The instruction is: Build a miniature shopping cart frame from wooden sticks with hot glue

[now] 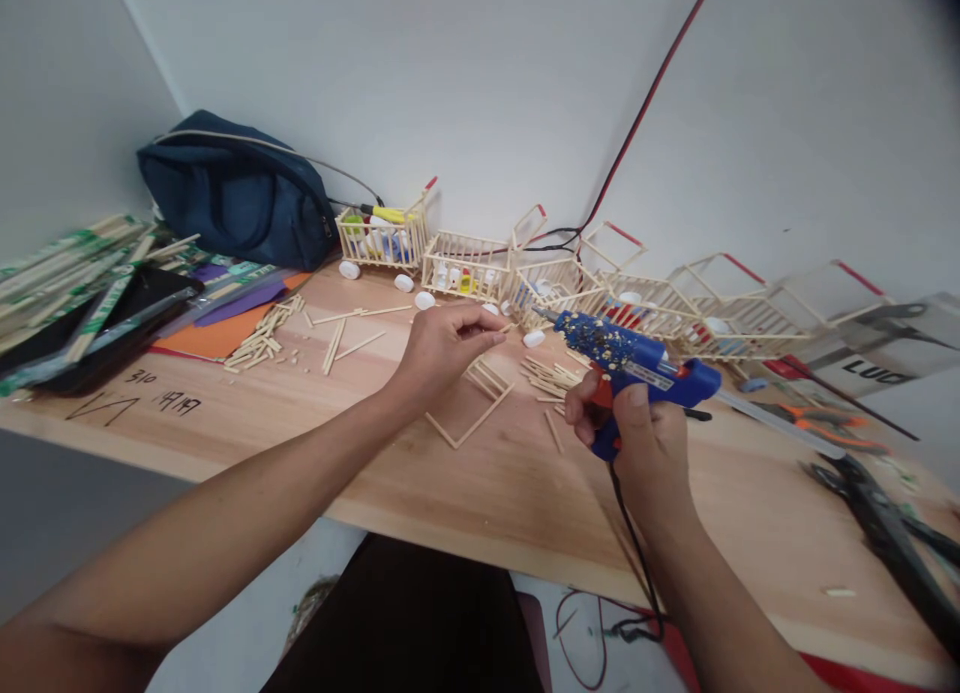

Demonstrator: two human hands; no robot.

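Note:
My right hand (637,433) is wrapped round the grip of a blue hot glue gun (622,358), its orange trigger under the fingers. A clear glue stick (780,425) juts from the gun's back, and the nozzle points left toward my other hand. Between thumb and fingers, my left hand (454,348) pinches a short thin wooden stick (510,327), its tip close to the nozzle. Whether glue is on the stick is too small to tell. Below that hand a stick frame (472,431) lies on the wooden table (450,498), partly covered by the hand.
Miniature stick-built shopping carts (469,263) with white wheels line the wall. Cut sticks (262,341) lie left, more (551,378) near the gun. A blue bag (232,193) and packaged sticks (75,263) stand left; orange-handled pliers (832,428) lie right. The gun's cord (630,533) hangs over the front edge.

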